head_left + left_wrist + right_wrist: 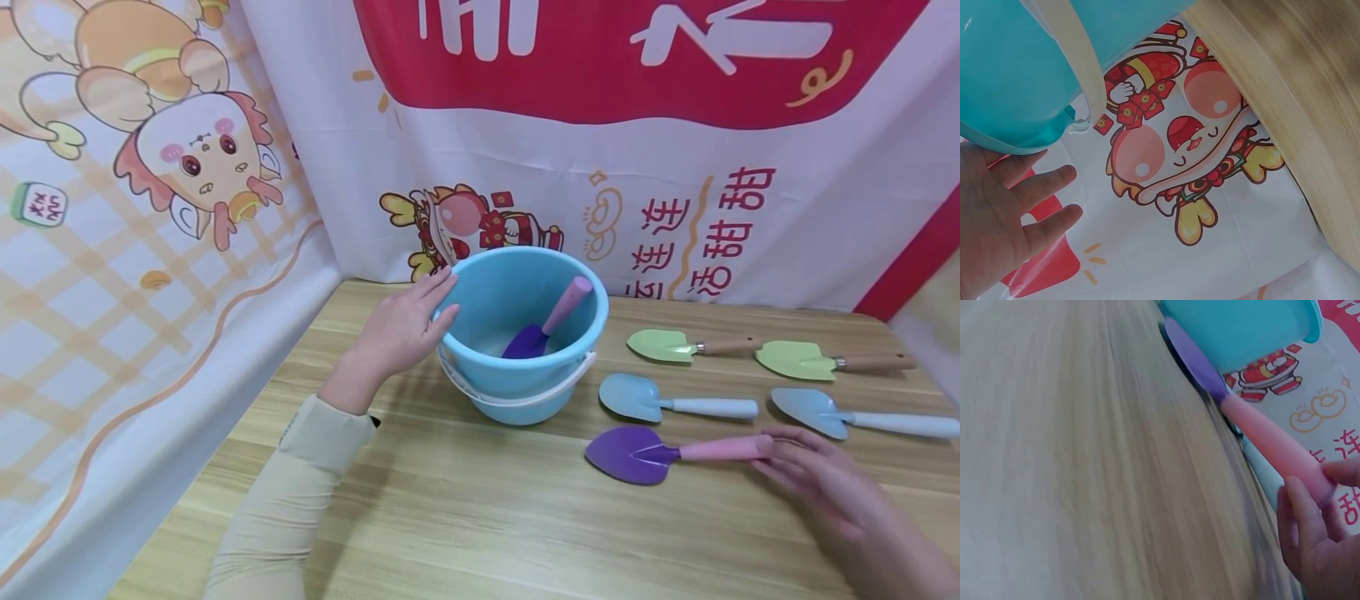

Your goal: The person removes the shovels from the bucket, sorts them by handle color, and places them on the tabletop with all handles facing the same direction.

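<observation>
A light blue bucket (525, 383) with a white handle stands upright on the table. One purple trowel (558, 312) leans inside it, pink handle up. My left hand (408, 321) rests at the bucket's left rim with fingers extended; the left wrist view shows the fingers spread beside the rim. My right hand (832, 479) pinches the end of a second trowel's pink handle (1272, 440) between thumb and fingers. This trowel's purple blade (633, 455) points left toward the bucket, low over the table.
Behind the held trowel lie two light blue trowels (632, 397) (813, 410) with pale handles. Farther back are two green trowels (663, 345) (798, 360) with wooden handles. A printed cloth (322, 167) hangs along the table's back and left side.
</observation>
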Demonstrator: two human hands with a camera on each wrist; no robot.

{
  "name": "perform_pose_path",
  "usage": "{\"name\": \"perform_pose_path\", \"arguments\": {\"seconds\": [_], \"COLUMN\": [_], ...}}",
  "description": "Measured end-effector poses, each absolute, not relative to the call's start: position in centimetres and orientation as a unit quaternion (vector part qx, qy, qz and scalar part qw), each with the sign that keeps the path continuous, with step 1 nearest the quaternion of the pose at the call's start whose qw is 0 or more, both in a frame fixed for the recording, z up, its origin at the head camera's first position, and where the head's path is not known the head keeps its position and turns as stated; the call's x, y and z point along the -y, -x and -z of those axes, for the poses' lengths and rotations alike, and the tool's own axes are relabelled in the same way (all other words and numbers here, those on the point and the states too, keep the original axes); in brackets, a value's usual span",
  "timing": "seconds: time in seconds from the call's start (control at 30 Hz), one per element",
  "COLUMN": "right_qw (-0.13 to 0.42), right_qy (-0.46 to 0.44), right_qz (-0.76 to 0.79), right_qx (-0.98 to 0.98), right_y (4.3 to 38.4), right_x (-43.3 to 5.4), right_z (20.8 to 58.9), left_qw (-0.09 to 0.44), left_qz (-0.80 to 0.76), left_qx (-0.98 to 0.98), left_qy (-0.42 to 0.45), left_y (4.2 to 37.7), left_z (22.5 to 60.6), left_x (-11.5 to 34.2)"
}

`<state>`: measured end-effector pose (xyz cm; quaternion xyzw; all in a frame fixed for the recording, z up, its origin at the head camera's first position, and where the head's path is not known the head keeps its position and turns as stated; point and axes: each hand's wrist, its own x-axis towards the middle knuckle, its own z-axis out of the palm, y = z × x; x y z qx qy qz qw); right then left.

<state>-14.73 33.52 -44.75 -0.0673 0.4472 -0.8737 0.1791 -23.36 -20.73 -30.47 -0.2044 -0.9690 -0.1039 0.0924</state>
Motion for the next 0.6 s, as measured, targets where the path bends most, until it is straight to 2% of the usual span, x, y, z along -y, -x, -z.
{"name": "perform_pose_path", "arguments": {"seconds": [0.13, 0.3, 0.6], "right_qw": [0.178, 0.177, 0.201], "right_qy": [0.077, 0.045, 0.068], "right_qz": [0.824, 0.741, 0.72], "right_qx": [-0.533, -0.646, -0.661], "right_y": [15.1, 15.3, 15.7], "right_x": [-34.3, -34.8, -35.3], "right_z": [44.5, 44.3, 44.8], "left_qw": [0.091, 0.088, 0.087], "left_qz": [0.105, 0.105, 0.108], "left_qx": [0.969, 0.97, 0.969], "left_qy": [0.205, 0.202, 0.204], "left_y": [23.4, 23.4, 23.5], "left_z": [30.4, 30.4, 30.5], "left_x": [20.7, 20.7, 20.8]}}
